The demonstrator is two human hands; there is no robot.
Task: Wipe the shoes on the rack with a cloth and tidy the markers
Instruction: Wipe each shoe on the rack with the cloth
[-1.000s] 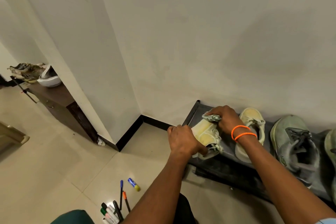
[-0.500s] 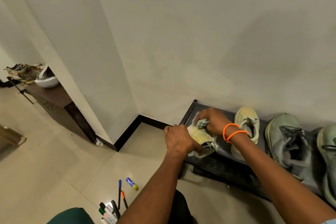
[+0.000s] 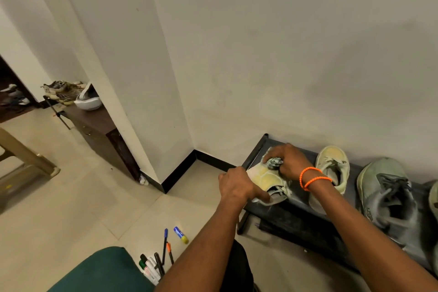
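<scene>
Your left hand (image 3: 238,188) grips pale yellow canvas shoe (image 3: 266,179) at rack's (image 3: 305,214) left end | right hand (image 3: 288,161) fingers clench wadded grey cloth (image 3: 273,163) | shoe light, soft: hold heel.

Dim, warm indoor light, greenish-yellow cast. Soft broad shadow on wall (image 3: 355,73) at upper right. No glare. Wide-angle bend at edges, corner lines leaning. Slightly soft throughout, compression smear on far shoes (image 3: 64,91) at left. Floor (image 3: 71,197) evenly lit.
</scene>
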